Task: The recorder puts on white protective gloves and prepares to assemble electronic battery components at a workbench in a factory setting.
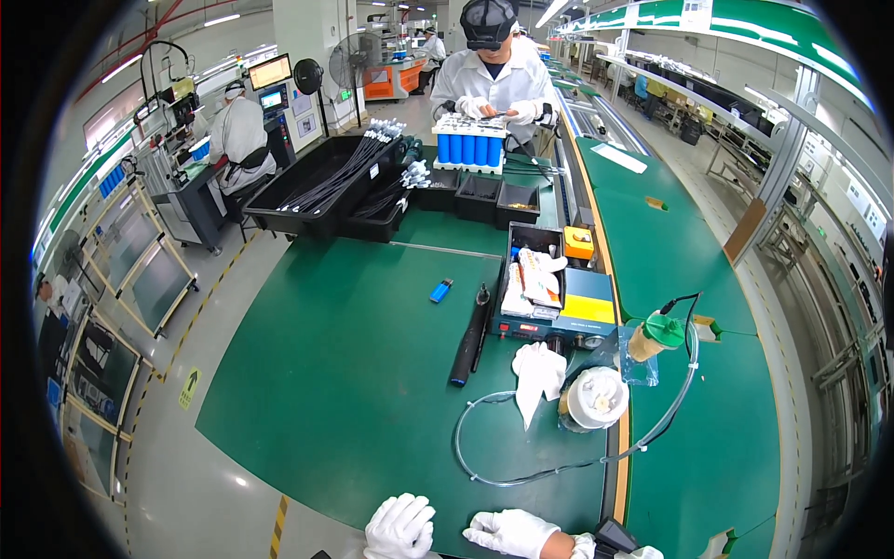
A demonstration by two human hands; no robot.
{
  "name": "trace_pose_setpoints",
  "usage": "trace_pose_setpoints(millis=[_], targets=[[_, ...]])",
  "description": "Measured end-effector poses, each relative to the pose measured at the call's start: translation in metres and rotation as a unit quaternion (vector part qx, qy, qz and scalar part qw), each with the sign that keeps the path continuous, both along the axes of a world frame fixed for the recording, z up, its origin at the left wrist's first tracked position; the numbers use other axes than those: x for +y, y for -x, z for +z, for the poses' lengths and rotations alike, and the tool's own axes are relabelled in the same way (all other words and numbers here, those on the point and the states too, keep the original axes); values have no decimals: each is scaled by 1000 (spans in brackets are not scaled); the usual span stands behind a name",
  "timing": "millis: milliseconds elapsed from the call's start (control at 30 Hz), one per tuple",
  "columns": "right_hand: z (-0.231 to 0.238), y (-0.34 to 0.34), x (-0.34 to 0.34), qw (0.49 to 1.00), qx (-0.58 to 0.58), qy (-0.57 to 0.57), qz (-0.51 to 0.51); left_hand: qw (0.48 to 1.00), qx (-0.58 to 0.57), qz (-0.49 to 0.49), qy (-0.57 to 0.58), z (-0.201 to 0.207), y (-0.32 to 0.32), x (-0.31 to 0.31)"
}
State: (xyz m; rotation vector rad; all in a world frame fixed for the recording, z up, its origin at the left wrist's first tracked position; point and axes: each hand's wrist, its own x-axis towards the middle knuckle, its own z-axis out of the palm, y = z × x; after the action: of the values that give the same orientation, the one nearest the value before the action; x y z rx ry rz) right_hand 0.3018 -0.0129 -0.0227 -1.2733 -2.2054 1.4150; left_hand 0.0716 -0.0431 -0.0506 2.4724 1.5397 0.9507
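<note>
Both my hands wear white gloves and rest by the near edge of a green work table (307, 345). My left hand (400, 527) is at the table's edge, fingers loosely bent and a little apart, holding nothing that shows. To its right, my right hand (512, 534) lies low over the table, its fingers stretched toward the left and no object visible in them. A bare strip of wrist shows behind that glove. Farther up the table, away from both hands, lie a black pen-shaped power screwdriver (470, 340), a small blue lighter (440, 291) and a crumpled white glove (537, 377).
A clear tube (475, 473) loops past a white tub (597, 399) and a green-lidded jar (656, 334). Behind stand a control box (582, 303) and a bin of packets (531, 279). Across, a co-worker (494, 84) handles a blue cell pack (468, 149) beside cable trays (321, 191).
</note>
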Motion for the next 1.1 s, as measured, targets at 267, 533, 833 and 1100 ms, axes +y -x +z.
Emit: trace_pose_setpoints(millis=[267, 533, 833, 1100], targets=[[-8, 0, 0, 1000, 4, -12, -2, 1000, 0, 0, -5, -5, 1, 1], [-6, -1, -2, 1000, 8, -19, 0, 1000, 0, -1, -11, -6, 1, -2], [-7, -1, -2, 1000, -4, -16, 3, 1000, 2, -2, -12, -7, 1, -2], [-9, 2, 2, 1000, 2, -11, 10, 1000, 9, -25, -13, 11, -2, 15]])
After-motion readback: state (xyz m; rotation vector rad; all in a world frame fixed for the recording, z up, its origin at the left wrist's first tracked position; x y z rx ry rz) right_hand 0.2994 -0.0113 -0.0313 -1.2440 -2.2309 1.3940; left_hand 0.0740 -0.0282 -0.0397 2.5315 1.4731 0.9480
